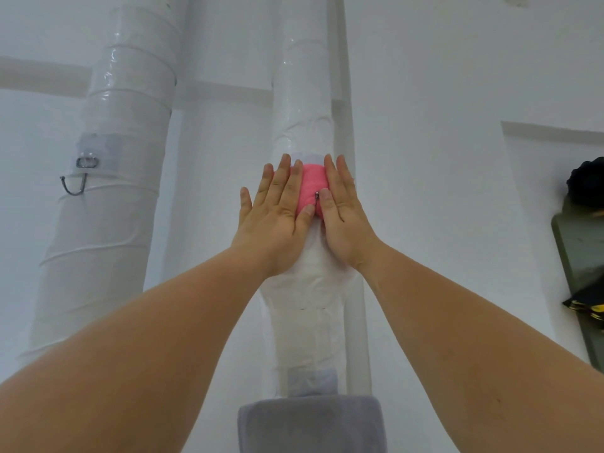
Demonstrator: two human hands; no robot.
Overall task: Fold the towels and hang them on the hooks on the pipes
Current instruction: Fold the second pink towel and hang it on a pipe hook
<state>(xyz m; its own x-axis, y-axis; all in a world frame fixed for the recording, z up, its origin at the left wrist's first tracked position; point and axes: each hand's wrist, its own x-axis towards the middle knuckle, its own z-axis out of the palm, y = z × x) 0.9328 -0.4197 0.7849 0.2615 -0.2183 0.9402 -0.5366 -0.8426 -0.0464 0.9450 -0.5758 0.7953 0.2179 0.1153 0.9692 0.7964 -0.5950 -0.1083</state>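
Note:
A folded pink towel hangs on a small metal hook on the middle white pipe. My left hand lies flat on the towel's left side, fingers stretched upward. My right hand lies flat on its right side, its thumb beside the hook's tip. Most of the towel is hidden under both palms. A folded grey towel hangs lower on the same pipe, at the bottom edge of the view. The wide left pipe carries a bare metal hook on a clear adhesive patch.
A thin white pipe runs down just right of the middle pipe. At the far right edge, a dark green object with a black bundle on top leans at the white wall.

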